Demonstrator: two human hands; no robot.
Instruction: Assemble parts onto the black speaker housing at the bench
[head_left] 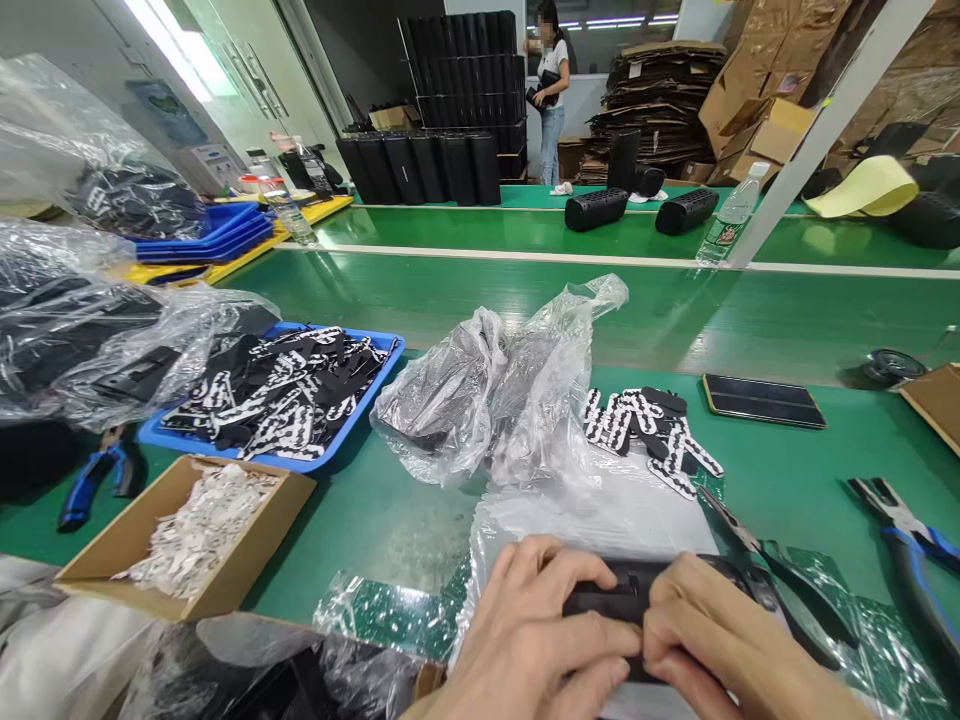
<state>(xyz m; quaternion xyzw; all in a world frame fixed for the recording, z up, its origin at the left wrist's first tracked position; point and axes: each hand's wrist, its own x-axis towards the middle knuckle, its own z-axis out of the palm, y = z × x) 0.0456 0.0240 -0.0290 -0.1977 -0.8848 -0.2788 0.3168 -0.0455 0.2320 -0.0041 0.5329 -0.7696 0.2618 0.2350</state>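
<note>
A long black plastic part [626, 588] lies on a sheet of white wrap [525, 515] at the front of the bench. My left hand [536, 625] grips its left end, thumb and fingers around the edges. Curled fingers of my right hand [716, 635] press on its right half and hide what they touch. Just right of that hand rest long-nose pliers [795, 580] with dark handles. Beyond the part are black-and-white strips [645, 425] in a loose pile and clear plastic bags [540, 390] with dark pieces inside.
On the left stand a blue tray [341, 455] of similar strips, a cardboard box [259, 560] of white scraps and blue-handled pliers [97, 480]. More pliers [900, 530] and a phone [765, 400] lie right. A bottle [731, 220] and a person [553, 100] are farther back.
</note>
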